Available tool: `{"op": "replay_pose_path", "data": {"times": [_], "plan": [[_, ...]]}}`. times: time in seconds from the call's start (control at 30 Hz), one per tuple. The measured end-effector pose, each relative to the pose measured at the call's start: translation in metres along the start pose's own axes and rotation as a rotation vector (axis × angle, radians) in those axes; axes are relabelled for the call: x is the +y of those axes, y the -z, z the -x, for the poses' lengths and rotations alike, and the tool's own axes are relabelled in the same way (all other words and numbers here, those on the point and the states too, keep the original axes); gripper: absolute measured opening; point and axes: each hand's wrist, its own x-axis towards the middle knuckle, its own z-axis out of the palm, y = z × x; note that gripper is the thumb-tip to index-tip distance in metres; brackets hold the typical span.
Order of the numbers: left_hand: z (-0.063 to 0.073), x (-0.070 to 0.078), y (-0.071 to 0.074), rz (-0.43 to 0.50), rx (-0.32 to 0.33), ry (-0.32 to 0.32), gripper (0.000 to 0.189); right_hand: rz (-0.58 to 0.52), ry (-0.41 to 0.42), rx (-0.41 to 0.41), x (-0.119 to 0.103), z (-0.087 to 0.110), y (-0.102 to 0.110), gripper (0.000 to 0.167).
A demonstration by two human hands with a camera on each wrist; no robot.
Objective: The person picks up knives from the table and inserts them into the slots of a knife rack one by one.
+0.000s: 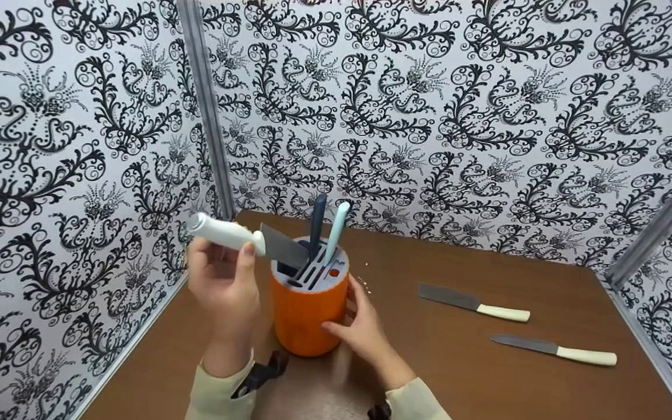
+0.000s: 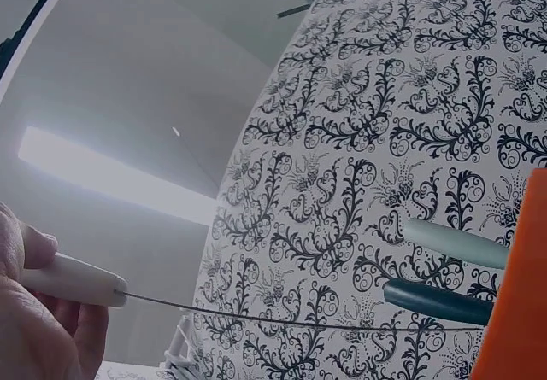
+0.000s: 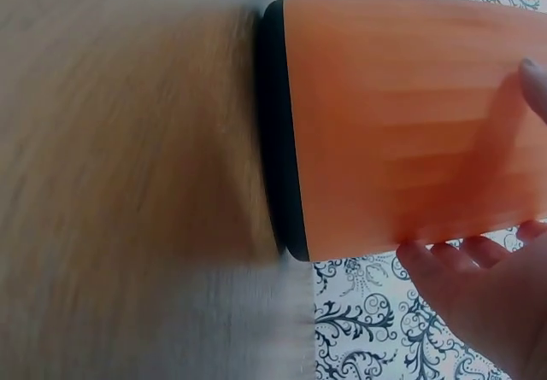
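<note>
My left hand (image 1: 226, 294) pinches a knife (image 1: 222, 233) by its white handle, thumb and fingers near the blade end. Its broad grey blade slants down over the slotted top of an orange round knife block (image 1: 308, 321); whether the tip has entered a slot I cannot tell. In the left wrist view the thin blade (image 2: 299, 323) appears edge-on, reaching toward the block. With thumb in front and fingers along the right side, my right hand (image 1: 366, 332) grips the block, which stands upright. A dark-handled knife (image 1: 317, 221) and a pale-blue handle (image 1: 337, 230) stick up from it.
On the brown table (image 1: 406, 361) to the right lie two cream-handled knives, a broad-bladed knife (image 1: 476, 302) and a pointed knife (image 1: 555, 350). Patterned walls (image 1: 429, 116) close off the back and both sides.
</note>
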Motion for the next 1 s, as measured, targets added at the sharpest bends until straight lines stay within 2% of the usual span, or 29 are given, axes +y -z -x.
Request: {"op": "replay_pose_path", "data": {"times": [0.17, 0.47, 0.73, 0.87, 1.0], "plan": [[-0.001, -0.003, -0.003, -0.057, -0.057, 0.013, 0.036, -0.01, 0.005, 0.016, 0.001, 0.001, -0.001, 0.104], [0.0, -0.002, -0.005, -0.074, -0.051, 0.045, 0.036, -0.019, 0.0, 0.021, 0.001, 0.0, -0.002, 0.103], [0.0, 0.006, -0.009, -0.127, -0.113, 0.012, 0.031, 0.002, 0.0, 0.036, 0.0, -0.001, -0.004, 0.103], [-0.001, 0.005, -0.012, -0.16, -0.136, 0.035, 0.03, 0.019, 0.001, 0.047, 0.0, -0.002, -0.004, 0.106], [-0.001, -0.003, -0.014, -0.208, -0.164, 0.077, 0.03, 0.029, 0.005, 0.048, 0.0, -0.002, -0.004, 0.106]]}}
